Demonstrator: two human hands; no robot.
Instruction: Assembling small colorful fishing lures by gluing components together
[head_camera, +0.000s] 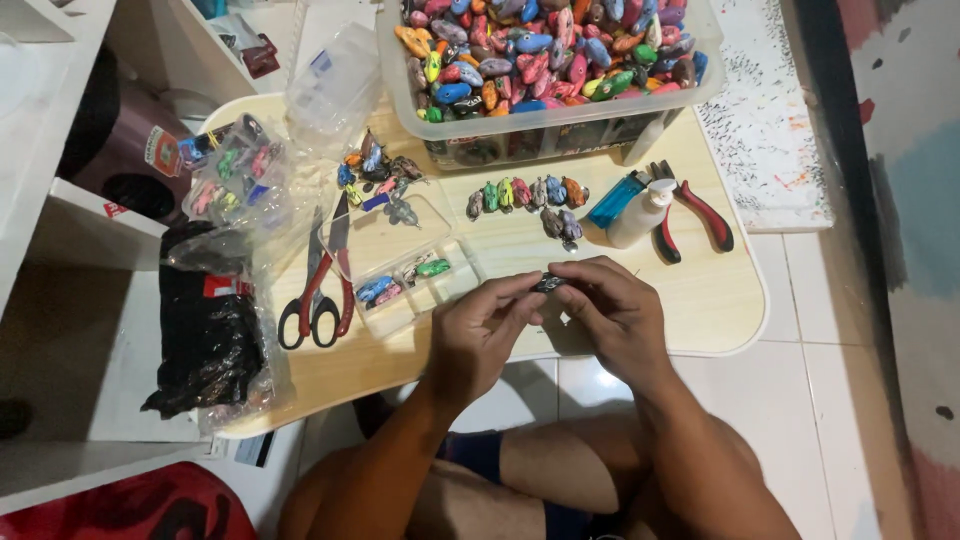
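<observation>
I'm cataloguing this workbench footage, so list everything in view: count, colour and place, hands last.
Small dark piece: one, blackish, pinched between both hands.
Clear bin: one, heaped with many multicoloured oval pieces, table's far edge.
Row of pieces: about six, mixed colours, table centre; two grey ones just below.
Loose pile: several, mixed colours, left of the row.
Compartment box: one, clear, holding a few blue, pink and green pieces, near the left hand.
Scissors: one, red handles, table left.
Pliers: one, red handles, table right.
Lighter: one, blue, beside the pliers.
Small bottle: one, white, beside the lighter.
Black bag: one, table's left edge.
Table: one, light wood.
Left hand; right hand: both at the table's near edge.
</observation>
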